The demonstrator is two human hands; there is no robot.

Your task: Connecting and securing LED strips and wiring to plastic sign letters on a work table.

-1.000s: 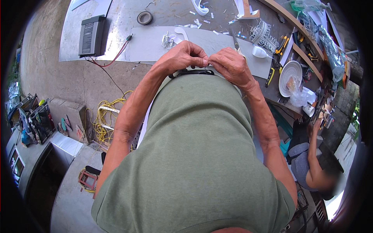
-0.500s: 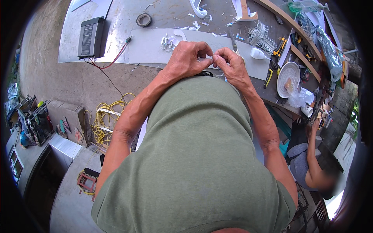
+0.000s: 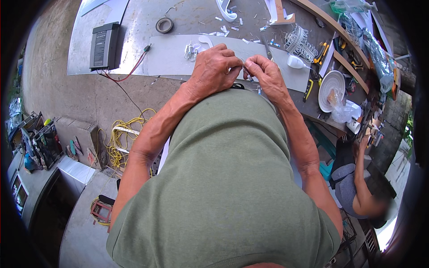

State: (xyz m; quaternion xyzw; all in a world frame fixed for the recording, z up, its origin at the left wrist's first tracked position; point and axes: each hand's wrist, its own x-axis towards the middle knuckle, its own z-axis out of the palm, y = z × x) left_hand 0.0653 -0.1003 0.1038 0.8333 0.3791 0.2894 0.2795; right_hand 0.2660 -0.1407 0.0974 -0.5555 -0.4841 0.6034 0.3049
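Both hands meet close to my body, over the near edge of the grey-white sheet (image 3: 167, 58). My left hand (image 3: 214, 68) is closed, thumb and fingers pinched together. My right hand (image 3: 268, 77) pinches too, its fingertips almost touching the left ones. Between them is a thin small piece (image 3: 246, 74), too small and covered to name. Left of my left hand lies a bunch of white wired pieces (image 3: 192, 50), with a curved white strip (image 3: 206, 41) beside it. A white bottle with a nozzle (image 3: 296, 61) lies right of my right hand.
A black power box (image 3: 104, 47) with leads and a tape roll (image 3: 164, 25) lie at the left and back. Coiled white wire (image 3: 300, 41), yellow-handled cutters (image 3: 308, 89) and a round woven tray (image 3: 331, 85) are at the right. Another person (image 3: 357, 187) works at the far right.
My left hand has turned, its fingers curling further inward. The right fingertips have risen slightly, and the small piece now shows below them.
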